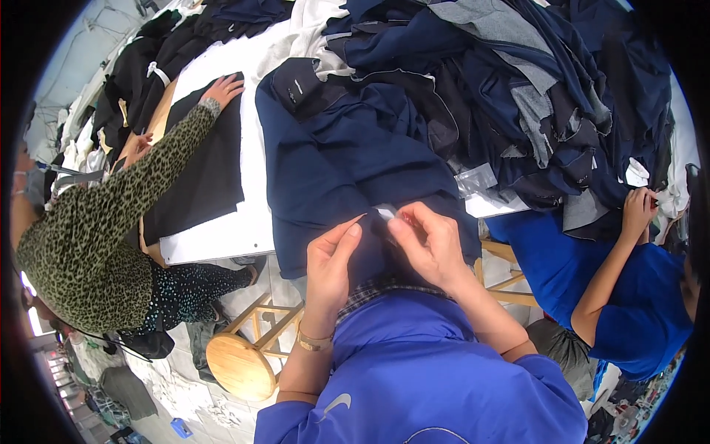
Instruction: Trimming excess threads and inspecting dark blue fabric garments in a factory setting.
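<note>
Both hands are raised over a dark navy garment (355, 159) that drapes off the near table edge onto my lap. My left hand (330, 260) is closed in a pinch, thumb against forefinger, with a tiny thin tip at the fingers too small to name. Just to its right, my right hand (433, 240) has its fingers curled together by a small whitish piece (386, 212). Whether the fingers grip that piece cannot be made out. The two hands are apart, with dark cloth between and below them.
A large heap of navy and grey cloth (518, 81) covers the table (255, 140) at the right. At left, a person in a leopard-print sleeve (148, 166) lays a hand on a black cloth panel (203, 163). At right works a person in blue (643, 296). A wooden stool (240, 366) stands below.
</note>
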Tool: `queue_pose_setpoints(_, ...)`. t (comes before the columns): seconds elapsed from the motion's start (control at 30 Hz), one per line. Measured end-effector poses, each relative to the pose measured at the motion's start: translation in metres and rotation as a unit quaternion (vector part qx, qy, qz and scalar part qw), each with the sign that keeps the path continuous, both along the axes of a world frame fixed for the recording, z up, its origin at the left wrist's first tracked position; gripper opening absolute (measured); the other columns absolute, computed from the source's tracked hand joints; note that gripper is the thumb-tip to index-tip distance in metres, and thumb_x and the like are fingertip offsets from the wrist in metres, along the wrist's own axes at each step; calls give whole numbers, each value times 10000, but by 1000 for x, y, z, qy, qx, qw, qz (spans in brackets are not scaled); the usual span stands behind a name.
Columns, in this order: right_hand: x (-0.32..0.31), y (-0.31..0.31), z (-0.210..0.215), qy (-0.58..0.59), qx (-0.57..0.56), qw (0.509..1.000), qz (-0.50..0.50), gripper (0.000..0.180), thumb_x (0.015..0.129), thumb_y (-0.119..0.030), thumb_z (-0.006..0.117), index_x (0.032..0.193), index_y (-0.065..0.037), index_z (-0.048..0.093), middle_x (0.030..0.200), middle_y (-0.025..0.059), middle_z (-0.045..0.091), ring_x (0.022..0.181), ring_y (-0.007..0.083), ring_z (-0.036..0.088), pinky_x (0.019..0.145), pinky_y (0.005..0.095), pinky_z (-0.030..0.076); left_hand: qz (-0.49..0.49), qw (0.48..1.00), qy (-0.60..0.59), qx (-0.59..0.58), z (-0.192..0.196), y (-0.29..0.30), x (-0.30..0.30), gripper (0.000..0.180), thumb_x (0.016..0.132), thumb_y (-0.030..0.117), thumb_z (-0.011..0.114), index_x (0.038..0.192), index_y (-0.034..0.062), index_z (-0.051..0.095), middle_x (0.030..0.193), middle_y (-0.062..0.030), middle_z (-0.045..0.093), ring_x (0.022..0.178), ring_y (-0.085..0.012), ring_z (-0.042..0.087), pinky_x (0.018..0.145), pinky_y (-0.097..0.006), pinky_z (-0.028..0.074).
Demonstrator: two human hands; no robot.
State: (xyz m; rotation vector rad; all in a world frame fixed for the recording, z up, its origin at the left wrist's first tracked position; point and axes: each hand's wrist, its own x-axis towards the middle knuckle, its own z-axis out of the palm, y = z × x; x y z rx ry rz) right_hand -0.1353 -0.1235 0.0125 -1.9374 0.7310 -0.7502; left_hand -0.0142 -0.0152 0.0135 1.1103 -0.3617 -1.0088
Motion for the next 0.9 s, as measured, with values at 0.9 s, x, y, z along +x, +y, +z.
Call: queue_pose_setpoints(0.9, 4, 9, -1, -95, 230, 969, 4, 175, 803, -158, 675, 832, -15, 578, 577, -61, 415, 540, 9, 342, 473, 178, 290, 12, 1000, -19, 5, -8, -1, -4, 218, 893, 80, 552, 1070, -28, 621, 980, -75, 651, 877, -92, 581, 792, -207, 449)
